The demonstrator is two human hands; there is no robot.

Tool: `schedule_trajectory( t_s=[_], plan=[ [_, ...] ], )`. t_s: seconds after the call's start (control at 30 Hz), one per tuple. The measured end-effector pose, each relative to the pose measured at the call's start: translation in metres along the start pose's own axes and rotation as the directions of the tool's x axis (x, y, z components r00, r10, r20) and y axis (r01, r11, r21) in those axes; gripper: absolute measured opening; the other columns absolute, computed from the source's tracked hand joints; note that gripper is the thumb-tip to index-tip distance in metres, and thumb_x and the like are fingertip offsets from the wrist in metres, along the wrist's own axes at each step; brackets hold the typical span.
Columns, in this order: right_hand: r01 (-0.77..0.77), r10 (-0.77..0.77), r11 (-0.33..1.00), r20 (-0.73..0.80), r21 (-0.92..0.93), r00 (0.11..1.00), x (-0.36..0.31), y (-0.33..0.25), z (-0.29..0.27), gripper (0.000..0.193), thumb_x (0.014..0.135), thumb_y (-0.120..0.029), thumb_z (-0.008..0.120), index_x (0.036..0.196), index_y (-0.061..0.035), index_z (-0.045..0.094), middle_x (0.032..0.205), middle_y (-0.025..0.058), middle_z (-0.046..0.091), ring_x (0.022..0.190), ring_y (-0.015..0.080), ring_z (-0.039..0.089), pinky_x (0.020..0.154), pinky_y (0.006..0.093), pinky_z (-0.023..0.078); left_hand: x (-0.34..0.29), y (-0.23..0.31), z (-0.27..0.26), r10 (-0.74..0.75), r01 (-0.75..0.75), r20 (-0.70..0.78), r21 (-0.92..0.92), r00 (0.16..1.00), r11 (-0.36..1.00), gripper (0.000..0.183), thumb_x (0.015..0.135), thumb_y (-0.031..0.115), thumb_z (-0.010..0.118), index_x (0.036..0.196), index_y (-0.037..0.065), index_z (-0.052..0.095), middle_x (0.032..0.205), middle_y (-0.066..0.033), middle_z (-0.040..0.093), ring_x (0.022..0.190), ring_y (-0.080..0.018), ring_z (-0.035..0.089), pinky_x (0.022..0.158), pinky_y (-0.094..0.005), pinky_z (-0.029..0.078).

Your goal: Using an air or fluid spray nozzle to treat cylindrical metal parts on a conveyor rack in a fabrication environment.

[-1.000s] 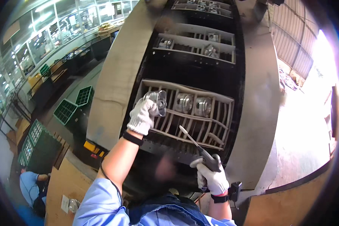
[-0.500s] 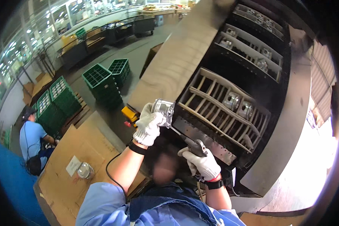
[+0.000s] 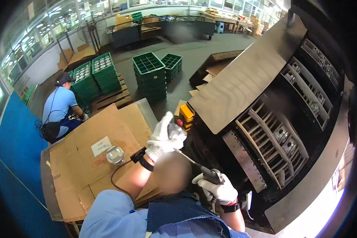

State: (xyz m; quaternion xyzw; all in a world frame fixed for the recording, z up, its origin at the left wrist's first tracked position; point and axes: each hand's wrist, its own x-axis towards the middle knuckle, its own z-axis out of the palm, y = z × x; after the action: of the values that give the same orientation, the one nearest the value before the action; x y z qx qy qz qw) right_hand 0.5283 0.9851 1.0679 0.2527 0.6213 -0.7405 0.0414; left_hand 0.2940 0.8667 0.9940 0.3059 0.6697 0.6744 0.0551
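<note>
The gloved left hand (image 3: 165, 137) is closed around a shiny metal part (image 3: 177, 131); the gloved right hand (image 3: 218, 189) grips a slim metal-tipped tool (image 3: 202, 170). A second metal part (image 3: 115, 154) rests on the cardboard-covered surface (image 3: 83, 166).

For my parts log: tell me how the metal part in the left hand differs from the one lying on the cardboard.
The metal part in the left hand is held up in the air, mostly hidden by the glove; the metal part on the cardboard lies free, untouched, its round top fully showing. The held one is near the machine, the other beside a white label. Both are shiny silver metal.
</note>
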Motion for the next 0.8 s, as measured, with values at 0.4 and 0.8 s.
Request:
schedule_trajectory(
  t_s=[0.4,0.8],
  plan=[
    [0.052,-0.056,0.851,0.009,-0.523,0.998,0.027,0.022,0.004,0.029,0.092,-0.038,0.066,0.103,-0.0118,0.07,0.084,0.0117,0.07,0.08,0.0281,0.068,0.073,0.0401,0.051,-0.007,-0.054,-0.091,-0.455,0.384,-0.261,0.901,0.851,0.202,0.082,0.06,0.047,0.079,0.132,0.017,0.055,0.117,-0.0207,0.062,0.114,-0.0396,0.057,0.092,-0.052,0.048],
    [0.184,0.038,0.981,-0.989,0.064,0.143,-0.132,0.034,-0.195,0.016,0.091,-0.026,0.071,0.095,-0.0105,0.071,0.059,-0.0039,0.053,0.045,0.0066,0.046,0.041,0.0256,0.038,0.073,0.047,0.107,0.235,-0.434,0.367,0.705,0.9,0.56,0.058,0.08,0.035,0.08,0.123,0.001,0.061,0.115,-0.022,0.065,0.109,-0.0404,0.06,0.096,-0.0497,0.049]
  ],
)
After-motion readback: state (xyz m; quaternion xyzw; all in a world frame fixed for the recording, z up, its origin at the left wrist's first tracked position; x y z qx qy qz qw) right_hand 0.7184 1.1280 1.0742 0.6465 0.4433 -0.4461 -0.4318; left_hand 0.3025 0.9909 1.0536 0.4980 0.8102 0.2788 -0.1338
